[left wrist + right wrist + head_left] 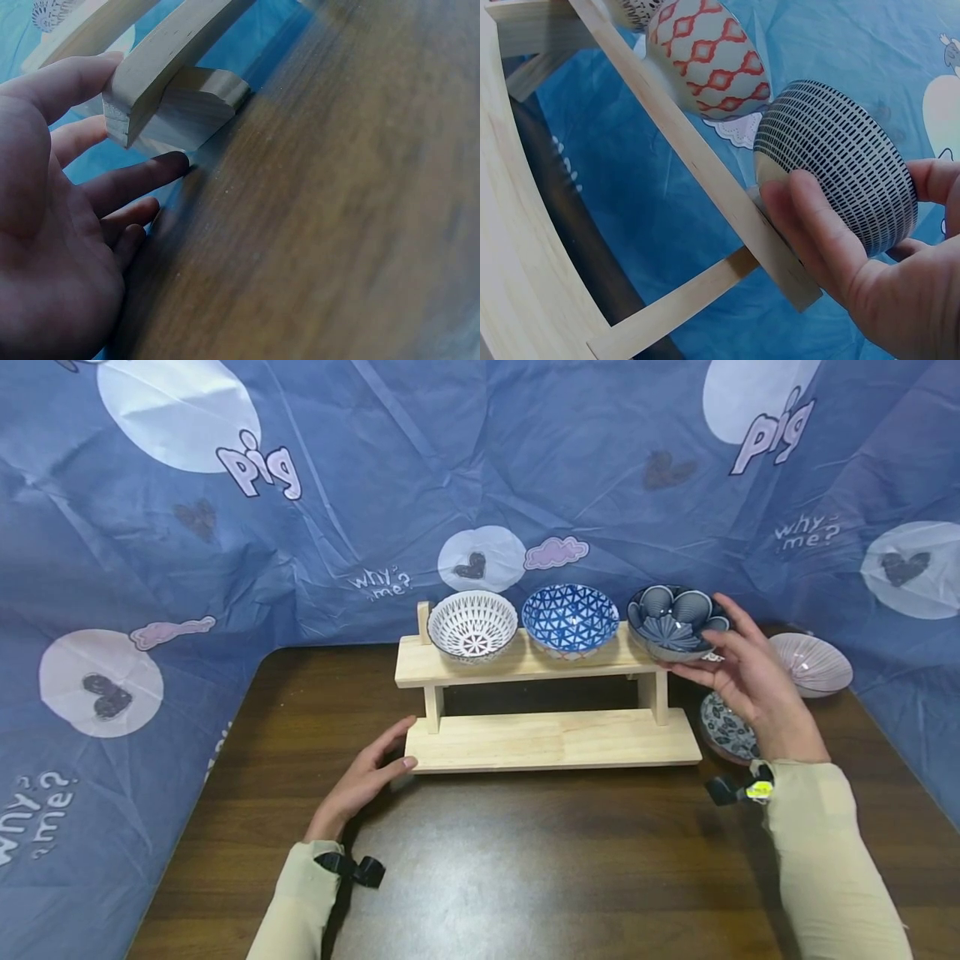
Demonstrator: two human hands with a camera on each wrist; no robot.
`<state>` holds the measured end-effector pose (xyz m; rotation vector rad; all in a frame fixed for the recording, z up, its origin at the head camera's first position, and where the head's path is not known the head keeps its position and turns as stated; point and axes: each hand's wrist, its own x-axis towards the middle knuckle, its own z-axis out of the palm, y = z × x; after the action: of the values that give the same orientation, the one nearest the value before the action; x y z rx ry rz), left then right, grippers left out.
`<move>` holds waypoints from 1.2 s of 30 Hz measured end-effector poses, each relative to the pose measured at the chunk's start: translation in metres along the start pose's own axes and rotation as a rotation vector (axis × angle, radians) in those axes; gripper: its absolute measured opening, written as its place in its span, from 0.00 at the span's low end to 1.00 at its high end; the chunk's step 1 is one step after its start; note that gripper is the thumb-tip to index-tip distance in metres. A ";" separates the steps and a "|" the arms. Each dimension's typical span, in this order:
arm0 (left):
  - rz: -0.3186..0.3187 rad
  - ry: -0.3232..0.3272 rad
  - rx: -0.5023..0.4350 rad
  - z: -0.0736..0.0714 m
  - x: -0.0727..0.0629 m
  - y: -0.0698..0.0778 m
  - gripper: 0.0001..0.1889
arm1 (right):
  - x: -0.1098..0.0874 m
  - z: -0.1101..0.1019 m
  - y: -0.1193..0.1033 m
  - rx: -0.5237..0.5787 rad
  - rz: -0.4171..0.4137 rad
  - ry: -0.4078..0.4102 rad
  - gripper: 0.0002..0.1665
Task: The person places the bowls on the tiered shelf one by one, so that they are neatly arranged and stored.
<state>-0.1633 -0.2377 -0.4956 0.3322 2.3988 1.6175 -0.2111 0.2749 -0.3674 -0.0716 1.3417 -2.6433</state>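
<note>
My right hand (761,685) grips a dark blue patterned bowl (667,631) at the right end of the upper board of a two-tier wooden rack (555,739). Black dashes cover the bowl's outside in the right wrist view, where fingertips lie under its base. To its left on the upper board sit a blue-and-white bowl (570,618), red-patterned outside, and a white bowl (472,622) with dark marks. My left hand (363,781) touches the left end of the lower board (161,64) with thumb and finger, the other fingers spread loosely below.
Right of the rack, a pale striped bowl (817,664) and a floral-patterned dish (723,731) stand on the brown wooden table (525,860), partly behind my right hand. A small wooden upright (423,622) rises behind the white bowl. Printed blue cloth (337,510) hangs behind the table.
</note>
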 end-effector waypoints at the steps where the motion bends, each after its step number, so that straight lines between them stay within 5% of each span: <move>1: -0.001 0.000 0.001 0.000 0.000 0.000 0.34 | 0.000 0.000 0.000 -0.005 0.006 -0.002 0.40; 17: 0.013 0.001 -0.004 0.000 -0.001 0.001 0.35 | -0.004 -0.011 0.001 0.081 0.055 -0.153 0.39; 30: 0.008 -0.001 0.001 0.000 -0.001 0.000 0.34 | -0.025 -0.023 -0.012 -0.044 0.022 -0.086 0.33; 36: 0.011 0.000 0.002 0.000 0.000 0.001 0.34 | -0.047 -0.033 -0.022 0.013 -0.046 -0.101 0.33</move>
<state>-0.1627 -0.2373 -0.4946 0.3460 2.4032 1.6196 -0.1718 0.3224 -0.3678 -0.2338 1.3055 -2.6463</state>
